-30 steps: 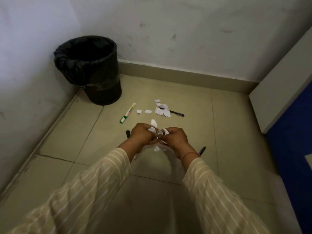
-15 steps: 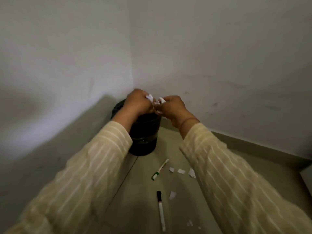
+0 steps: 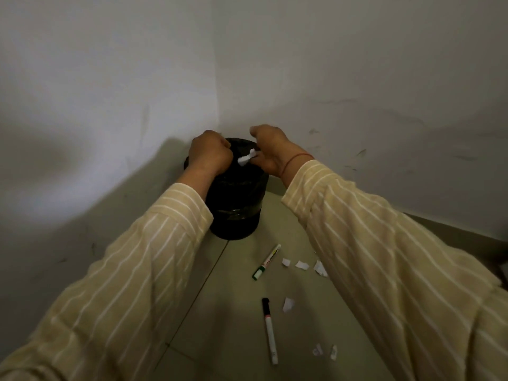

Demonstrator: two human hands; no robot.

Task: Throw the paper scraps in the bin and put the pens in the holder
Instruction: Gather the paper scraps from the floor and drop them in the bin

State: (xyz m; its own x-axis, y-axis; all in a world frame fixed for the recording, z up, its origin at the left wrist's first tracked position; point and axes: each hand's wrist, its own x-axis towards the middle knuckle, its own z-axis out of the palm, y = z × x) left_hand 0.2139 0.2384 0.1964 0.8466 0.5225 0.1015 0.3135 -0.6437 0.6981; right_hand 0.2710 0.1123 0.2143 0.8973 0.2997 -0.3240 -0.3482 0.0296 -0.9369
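Note:
A black bin (image 3: 236, 204) with a black liner stands in the corner of the room. Both hands hover over its mouth. My left hand (image 3: 209, 154) is a closed fist; what it holds is hidden. My right hand (image 3: 270, 151) has its fingers partly apart, and a white paper scrap (image 3: 246, 158) hangs at its fingertips between the two hands, above the bin opening. On the floor lie a green-capped white marker (image 3: 267, 262), a black-capped white marker (image 3: 269, 329) and several white paper scraps (image 3: 301, 265). No pen holder is in view.
White walls meet right behind the bin. A skirting board (image 3: 450, 229) runs along the right wall. More scraps (image 3: 288, 304) lie by the black-capped marker and near the bottom edge (image 3: 325, 351). My striped sleeves cover much of the tiled floor.
My hands went from the floor up over the bin with scraps in them. They have since drawn apart, and one scrap now shows between them above the opening.

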